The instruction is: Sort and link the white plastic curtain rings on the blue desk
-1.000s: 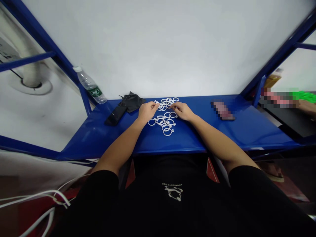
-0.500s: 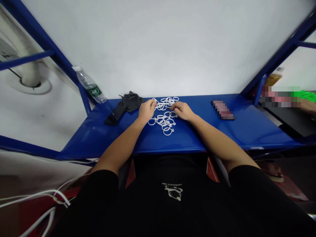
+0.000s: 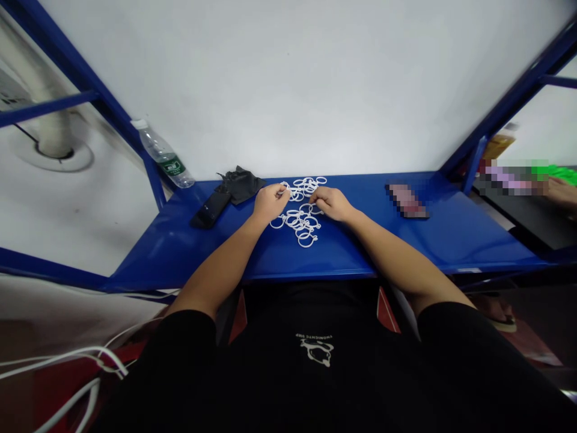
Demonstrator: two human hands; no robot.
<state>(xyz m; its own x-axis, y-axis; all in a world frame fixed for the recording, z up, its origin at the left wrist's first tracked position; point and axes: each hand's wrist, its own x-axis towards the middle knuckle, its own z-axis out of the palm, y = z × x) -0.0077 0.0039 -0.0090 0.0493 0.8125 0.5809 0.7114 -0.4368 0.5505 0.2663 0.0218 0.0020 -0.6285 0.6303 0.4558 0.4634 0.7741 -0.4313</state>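
Two loose groups of white plastic rings with small eyelets, like curtain rings, lie on the blue shelf top between my hands. The far group of rings is close to the wall, and the near group of rings spreads toward the front edge. My left hand is closed at the left of the far group, with a white ring at its pinched fingertips. On the other side, my right hand is closed with fingers bent down between the two groups; what its fingertips hold, if anything, is hidden.
Left of my hands lie a black phone and a crumpled black bag. A plastic bottle leans at the frame post. A second phone lies at right. Beyond the right post, another person's hand shows.
My left hand has shifted slightly right and turned its fingers inward. My right fingertips have dropped a little toward the near rings. Both groups of rings lie almost as before.
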